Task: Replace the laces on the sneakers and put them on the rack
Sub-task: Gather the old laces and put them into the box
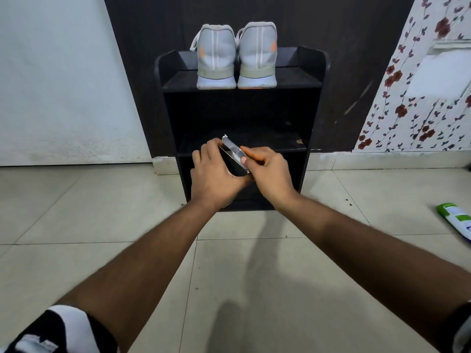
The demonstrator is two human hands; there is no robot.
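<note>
A black-and-white sleeve shows at the lower left edge. Two bare forearms reach forward over a floor of pale beige tiles with thin grout lines. The hands meet in front of a low black rack. The left hand curls around a small dark box, and the right hand pinches the box's open silver-edged flap between thumb and forefinger. A green and white tube lies on the tiles at the far right. On the rack's top shelf, a pair of light grey sneakers with orange marks stands side by side, heels toward the viewer, touching. Behind is a dark wood panel, with a white wall to the left and floral wallpaper to the right.
</note>
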